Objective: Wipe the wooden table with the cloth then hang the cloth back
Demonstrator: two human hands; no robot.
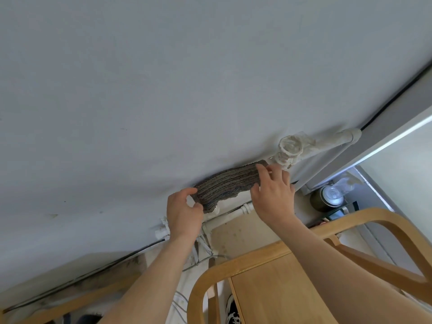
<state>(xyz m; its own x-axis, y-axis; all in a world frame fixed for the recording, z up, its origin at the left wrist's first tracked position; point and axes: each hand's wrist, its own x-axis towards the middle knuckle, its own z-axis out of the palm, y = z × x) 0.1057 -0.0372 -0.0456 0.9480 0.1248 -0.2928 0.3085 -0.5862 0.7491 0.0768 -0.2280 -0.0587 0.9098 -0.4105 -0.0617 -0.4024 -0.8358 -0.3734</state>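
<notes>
Both arms reach up to the wall. Left hand (184, 211) pinches the lower end of the cloth (228, 184); right hand (273, 192) grips its upper end, cloth draped over the white pipe (233, 215).

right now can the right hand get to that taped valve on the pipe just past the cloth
Probably yes. The right hand grips the cloth at its end beside the taped valve, and nothing stands between them, though it would have to let go first.

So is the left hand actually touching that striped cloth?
Touching. The head view shows the left hand pinching the lower end of the cloth, fingers curled around its edge.
</notes>
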